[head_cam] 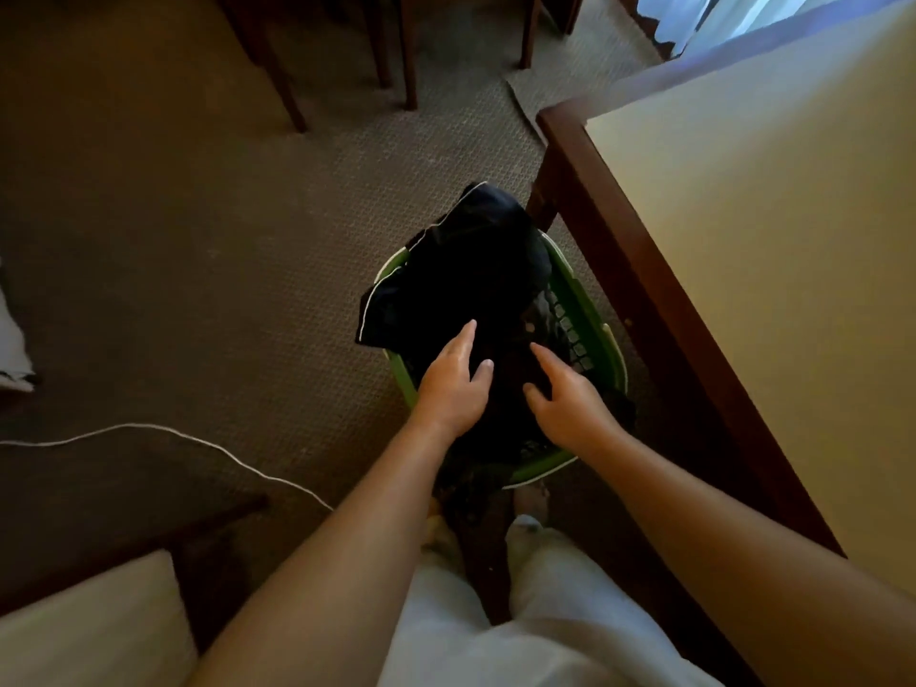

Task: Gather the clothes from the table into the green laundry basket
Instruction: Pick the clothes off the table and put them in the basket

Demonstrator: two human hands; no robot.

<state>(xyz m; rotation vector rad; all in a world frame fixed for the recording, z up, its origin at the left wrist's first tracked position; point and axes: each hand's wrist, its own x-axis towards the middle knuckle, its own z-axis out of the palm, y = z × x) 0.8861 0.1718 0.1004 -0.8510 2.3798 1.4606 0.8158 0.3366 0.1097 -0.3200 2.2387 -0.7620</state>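
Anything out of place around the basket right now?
The dark garment spills over the far-left rim of the green laundry basket, its white-trimmed edge drooping outside. A white cord trails loose across the carpet to the left.

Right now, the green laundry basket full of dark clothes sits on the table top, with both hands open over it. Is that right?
Not quite. In the head view the green laundry basket stands on the carpet beside the table, not on its top. Dark clothes do fill it, and the left hand and right hand are open over it.
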